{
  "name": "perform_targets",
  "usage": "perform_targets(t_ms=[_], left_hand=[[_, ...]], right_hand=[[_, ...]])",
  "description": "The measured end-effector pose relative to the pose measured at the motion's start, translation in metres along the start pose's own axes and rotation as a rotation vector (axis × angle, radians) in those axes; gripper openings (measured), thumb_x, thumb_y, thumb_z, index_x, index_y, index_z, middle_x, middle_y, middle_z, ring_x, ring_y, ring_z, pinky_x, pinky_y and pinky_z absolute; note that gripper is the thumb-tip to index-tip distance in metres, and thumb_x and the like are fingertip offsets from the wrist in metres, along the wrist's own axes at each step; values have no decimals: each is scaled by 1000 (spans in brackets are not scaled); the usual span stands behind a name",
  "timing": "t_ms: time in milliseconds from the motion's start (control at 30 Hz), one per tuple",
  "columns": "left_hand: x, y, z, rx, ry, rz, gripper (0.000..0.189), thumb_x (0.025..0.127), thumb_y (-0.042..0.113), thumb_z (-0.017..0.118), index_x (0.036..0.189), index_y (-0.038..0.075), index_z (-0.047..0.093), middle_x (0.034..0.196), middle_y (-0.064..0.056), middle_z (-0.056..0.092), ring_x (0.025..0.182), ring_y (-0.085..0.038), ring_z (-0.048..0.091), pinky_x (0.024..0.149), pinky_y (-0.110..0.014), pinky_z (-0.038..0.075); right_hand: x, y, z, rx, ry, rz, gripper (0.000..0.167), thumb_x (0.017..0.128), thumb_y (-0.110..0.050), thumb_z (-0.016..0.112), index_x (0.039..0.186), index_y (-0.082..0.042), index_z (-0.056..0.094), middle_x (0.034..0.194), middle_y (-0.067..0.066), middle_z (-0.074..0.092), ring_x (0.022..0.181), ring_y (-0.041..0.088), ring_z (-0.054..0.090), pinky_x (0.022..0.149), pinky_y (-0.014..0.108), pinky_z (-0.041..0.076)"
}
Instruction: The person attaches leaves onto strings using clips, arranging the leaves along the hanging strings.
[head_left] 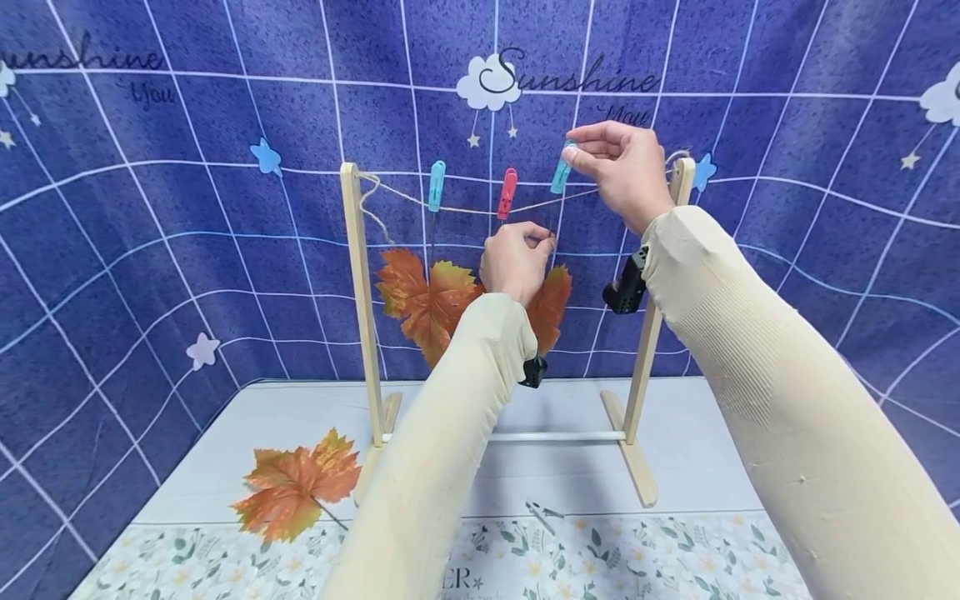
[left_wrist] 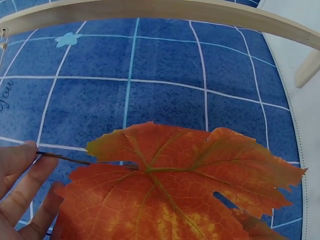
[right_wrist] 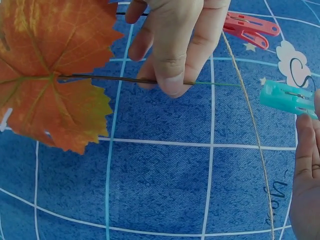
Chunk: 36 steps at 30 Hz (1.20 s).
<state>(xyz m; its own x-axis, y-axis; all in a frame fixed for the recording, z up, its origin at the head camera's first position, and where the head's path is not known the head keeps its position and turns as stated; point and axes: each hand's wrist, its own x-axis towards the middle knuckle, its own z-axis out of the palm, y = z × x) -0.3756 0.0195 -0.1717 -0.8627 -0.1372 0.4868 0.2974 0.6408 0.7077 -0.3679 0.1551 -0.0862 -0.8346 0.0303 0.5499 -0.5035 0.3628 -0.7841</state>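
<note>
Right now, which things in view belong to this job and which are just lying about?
Job, it seems:
left hand, held leaf
right hand, pinched teal peg
string
wooden stand
red peg
other teal peg
hanging leaf

Lying about, perhaps spare:
loose leaf
pale clip

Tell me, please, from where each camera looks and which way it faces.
Head: on the person's head, facing forward and down at the wooden frame; left hand, right hand and sleeves show.
Left wrist: on that wrist, facing a leaf; the left hand partly shows.
Right wrist: on that wrist, facing the string and teal clothespin; both hands partly show.
Both wrist views share the leaf and left hand.
</note>
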Motion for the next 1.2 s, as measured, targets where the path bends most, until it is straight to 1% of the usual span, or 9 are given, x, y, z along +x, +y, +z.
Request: perform_targets(t_ms=[100,200,267,433,600,767,1000,1200], left_hand=[[2,-1,0,-11,12,0,17,96,32,72,109,23,80,95,6,77,89,-14,68,80,-36,52],[3,1,-1,-17,7,6,18,97,32,71,109,23,80,95,6,77,90,-15,68,80,-36,52],[3,2,0,-15,5,9,18,97,32,71,110,23,80,96,6,77,91,-15,69,81,-36,52],[4,3,0,-12,5,-9,18,97,33,71,109,23,80,95,7,76,90,-14,68,80,-36,52],[5,3,0,-13,6,-12,17,97,32,71,108,23,80,94,7,76,89,-14,68,81,-36,52],[6,3,0,-11,8,-12,17,97,32,71,109,23,80,95,6,76,88,-15,68,80,-36,52],[7,3,0,2,2,-22,18,97,33,71,109,24,80,94,7,76,89,-15,68,80,-36,52],[6,3,0,-3,10,-22,18,97,32,71,110,24,80,95,6,76,91,-16,68,81,-37,52]], right_hand=[[0,0,1,-29,-18,0,33,96,-23,73,127,-12,71,104,-2,73,111,14,64,100,31,43],[0,0,2,-75,-31,-11,33,96,-24,73,127,-12,71,106,-3,73,111,14,63,100,32,44],[1,2,2,-97,-38,-14,33,96,-24,73,127,-12,71,109,-3,74,111,14,63,99,32,45],[2,4,6,-139,-62,-15,32,97,-24,72,126,-12,72,115,0,74,110,14,64,94,30,46],[3,4,8,-168,-65,-24,32,97,-23,71,126,-10,71,117,3,74,108,15,65,92,29,47],[4,4,8,-198,-84,-30,33,98,-24,71,127,-9,71,121,6,73,110,17,66,95,31,49],[2,5,7,-216,-110,8,34,98,-25,69,129,-12,70,125,6,72,116,18,64,100,34,48],[2,6,5,-220,-156,-21,40,100,-25,67,136,-7,65,131,11,68,120,20,63,102,34,47]])
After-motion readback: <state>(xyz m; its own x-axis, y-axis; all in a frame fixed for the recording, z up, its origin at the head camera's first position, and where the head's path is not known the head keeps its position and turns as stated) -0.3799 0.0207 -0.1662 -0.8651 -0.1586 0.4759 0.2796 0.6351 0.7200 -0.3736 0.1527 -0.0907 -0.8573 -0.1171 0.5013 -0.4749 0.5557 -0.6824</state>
